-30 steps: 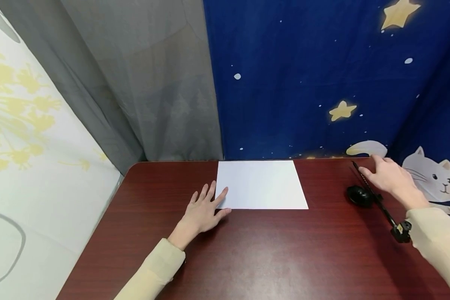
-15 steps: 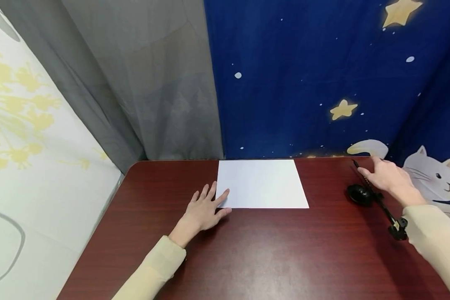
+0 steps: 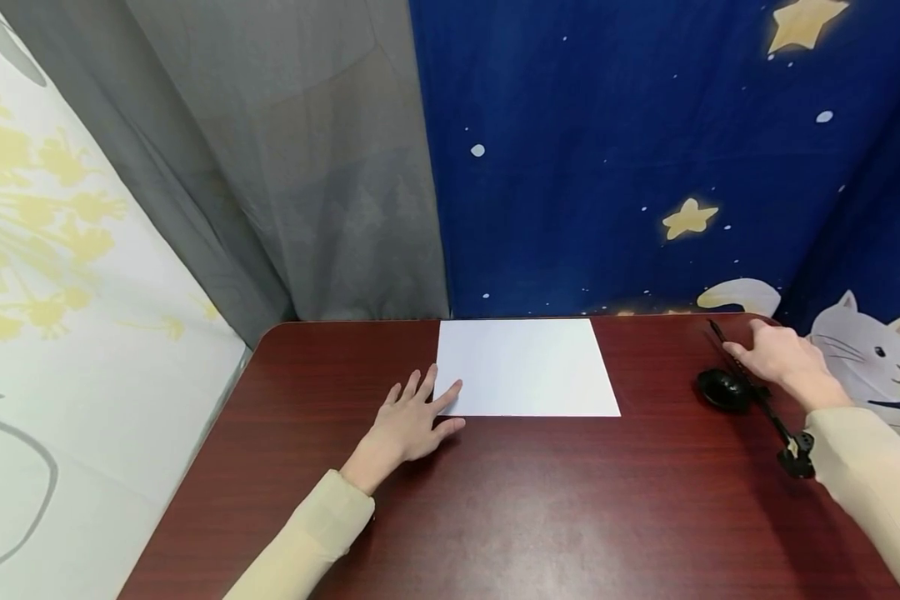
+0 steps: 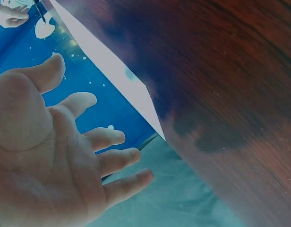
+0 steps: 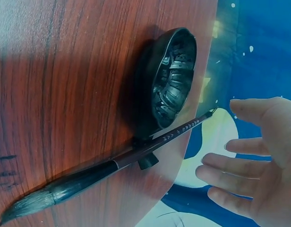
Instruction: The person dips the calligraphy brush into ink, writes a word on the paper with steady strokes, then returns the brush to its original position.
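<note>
In the head view my left hand (image 3: 403,427) is spread over the lower left corner of a white sheet of paper (image 3: 528,367), holding nothing. The left wrist view shows that palm (image 4: 46,156) above the table, its fingers loosely bent. At the far right, my right hand (image 3: 783,358) is beside the handle of a calligraphy brush (image 5: 136,154). Its relaxed fingers (image 5: 230,177) are apart from the handle in the right wrist view. Leaning on a small dark rest (image 5: 148,161), the brush lies with its dark bristles (image 5: 46,196) toward the near side. A black scalloped dish (image 5: 176,85) sits next to it.
Both hands are over a reddish-brown wooden table (image 3: 540,500). Behind its far edge hang a grey curtain (image 3: 330,208) and a blue star-patterned curtain (image 3: 570,167). A white patterned cloth (image 3: 82,400) hangs on the left side.
The right hand has come slightly nearer along the brush handle. The left hand and the paper stay as they were, while the head view has shifted a little.
</note>
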Demonstrator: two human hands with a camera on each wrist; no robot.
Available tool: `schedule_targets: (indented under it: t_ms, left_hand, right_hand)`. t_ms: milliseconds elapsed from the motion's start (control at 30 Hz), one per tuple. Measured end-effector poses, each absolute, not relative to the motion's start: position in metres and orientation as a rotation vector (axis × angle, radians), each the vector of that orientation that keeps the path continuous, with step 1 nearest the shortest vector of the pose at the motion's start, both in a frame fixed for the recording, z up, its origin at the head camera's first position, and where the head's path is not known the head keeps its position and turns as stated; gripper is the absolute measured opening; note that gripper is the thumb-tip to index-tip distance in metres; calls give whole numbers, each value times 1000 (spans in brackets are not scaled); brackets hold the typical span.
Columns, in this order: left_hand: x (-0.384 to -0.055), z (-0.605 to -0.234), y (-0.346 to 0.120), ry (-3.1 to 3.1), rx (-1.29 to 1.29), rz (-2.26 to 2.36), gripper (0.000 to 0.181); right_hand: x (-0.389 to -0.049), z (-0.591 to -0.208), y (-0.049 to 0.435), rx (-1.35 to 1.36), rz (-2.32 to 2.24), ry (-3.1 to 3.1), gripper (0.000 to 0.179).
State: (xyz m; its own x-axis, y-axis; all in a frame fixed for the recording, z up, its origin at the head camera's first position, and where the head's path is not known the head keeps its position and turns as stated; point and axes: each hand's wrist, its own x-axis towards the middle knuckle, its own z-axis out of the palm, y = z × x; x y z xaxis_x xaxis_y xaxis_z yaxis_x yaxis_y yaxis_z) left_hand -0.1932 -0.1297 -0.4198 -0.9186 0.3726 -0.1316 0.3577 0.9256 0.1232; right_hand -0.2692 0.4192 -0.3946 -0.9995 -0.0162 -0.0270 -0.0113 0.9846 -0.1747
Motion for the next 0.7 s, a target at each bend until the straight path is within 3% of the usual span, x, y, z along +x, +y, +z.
schedule_targets:
  t_ms: [233,700]
  left_hand:
    - [-194,-423,-129,2930,559,120,64]
    - [-193,-428,-126,2911,574,110,63]
  right_hand:
    - [-270,-400,425,-29,-271,3071,69]
    - [-272,-409,428,-29,-302,3048,43]
